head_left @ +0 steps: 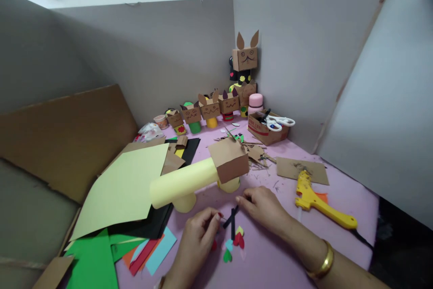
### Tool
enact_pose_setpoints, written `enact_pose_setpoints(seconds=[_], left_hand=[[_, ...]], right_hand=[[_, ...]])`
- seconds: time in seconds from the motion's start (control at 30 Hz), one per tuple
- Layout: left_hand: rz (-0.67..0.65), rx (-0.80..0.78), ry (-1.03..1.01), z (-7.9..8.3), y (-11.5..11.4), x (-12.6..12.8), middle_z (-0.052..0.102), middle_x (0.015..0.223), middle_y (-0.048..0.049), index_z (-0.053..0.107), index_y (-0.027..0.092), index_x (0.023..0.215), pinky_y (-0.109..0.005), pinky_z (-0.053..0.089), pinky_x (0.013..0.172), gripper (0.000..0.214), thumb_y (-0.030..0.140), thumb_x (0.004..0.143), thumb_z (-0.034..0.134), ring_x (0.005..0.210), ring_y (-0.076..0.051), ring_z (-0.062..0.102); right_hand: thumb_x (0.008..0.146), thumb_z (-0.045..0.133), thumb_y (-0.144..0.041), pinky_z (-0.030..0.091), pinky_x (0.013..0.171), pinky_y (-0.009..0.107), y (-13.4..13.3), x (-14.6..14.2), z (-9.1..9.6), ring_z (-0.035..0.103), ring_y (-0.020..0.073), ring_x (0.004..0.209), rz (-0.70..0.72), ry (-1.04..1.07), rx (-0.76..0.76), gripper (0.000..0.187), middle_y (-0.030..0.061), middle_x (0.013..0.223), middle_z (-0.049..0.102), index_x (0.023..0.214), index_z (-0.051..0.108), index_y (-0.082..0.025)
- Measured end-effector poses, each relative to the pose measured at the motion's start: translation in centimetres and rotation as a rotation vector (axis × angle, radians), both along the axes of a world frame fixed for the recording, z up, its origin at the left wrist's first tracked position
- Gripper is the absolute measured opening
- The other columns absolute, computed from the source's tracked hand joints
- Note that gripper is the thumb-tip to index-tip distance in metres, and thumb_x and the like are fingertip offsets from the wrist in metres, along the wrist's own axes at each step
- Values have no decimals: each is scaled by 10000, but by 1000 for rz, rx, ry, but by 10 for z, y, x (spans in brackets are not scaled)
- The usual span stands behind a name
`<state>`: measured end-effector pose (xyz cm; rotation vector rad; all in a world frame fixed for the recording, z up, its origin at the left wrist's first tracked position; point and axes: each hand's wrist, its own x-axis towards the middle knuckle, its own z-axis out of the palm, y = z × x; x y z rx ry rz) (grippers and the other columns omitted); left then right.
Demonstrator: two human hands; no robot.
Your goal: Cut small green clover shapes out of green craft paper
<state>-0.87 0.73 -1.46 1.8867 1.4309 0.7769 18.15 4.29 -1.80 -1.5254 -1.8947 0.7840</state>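
Note:
My left hand (199, 239) is low in the middle, thumb and forefinger pinched together. A small red spot shows at its fingertips, too small to name, and another bit of red is partly hidden under the hand. To the right, my right hand (262, 208) has its fingers drawn together near the upper end of narrow black paper strips (232, 226); whether it grips anything is hidden. Beside the strips lie red paper hearts (238, 240), a green heart (228, 255) and a light-blue cutout (229, 245). Beyond my hands stands a yellow paper tube figure (186, 182) with a cardboard box head (230, 158).
A yellow hot glue gun (324, 210) rests at right by a cardboard piece (291, 170). White scissors (279, 122) stick out of a small box (264, 133). Yellow sheet (122, 185) and green paper (93, 262) lie left. Several box-headed figures (210, 111) line the back.

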Motion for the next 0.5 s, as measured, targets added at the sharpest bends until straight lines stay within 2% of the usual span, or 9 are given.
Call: enact_pose_setpoints(seconds=[0.1, 0.27, 0.4, 0.5], left_hand=[[-18, 28, 25, 1, 1, 0, 664, 701, -31, 621, 172, 778, -238, 414, 608, 283, 347, 903, 438, 670, -184, 609], [-23, 64, 52, 0, 2, -1, 700, 748, -48, 643, 173, 793, -255, 441, 644, 274, 325, 902, 442, 703, -196, 634], [-7, 121, 84, -1, 3, -1, 710, 800, -65, 653, 176, 811, -276, 460, 683, 255, 303, 898, 449, 756, -208, 642], [6, 179, 111, -2, 2, -1, 693, 780, -59, 634, 185, 793, -288, 474, 688, 240, 298, 899, 450, 744, -205, 638]], right_hand=[[770, 589, -269, 305, 528, 275, 3, -2, -5, 620, 219, 609, -3, -79, 33, 213, 99, 636, 716, 628, 704, -159], [779, 573, -157, 378, 554, 245, 3, -5, -9, 663, 195, 646, 29, -102, 107, 167, 64, 686, 740, 679, 707, -173], [871, 496, -193, 422, 658, 255, -4, -2, -3, 659, 187, 738, 83, -72, 251, 208, 66, 802, 732, 819, 696, -172], [916, 448, -237, 430, 676, 264, -10, 1, 2, 645, 184, 718, 126, -39, 403, 263, 73, 777, 714, 858, 694, -163]])
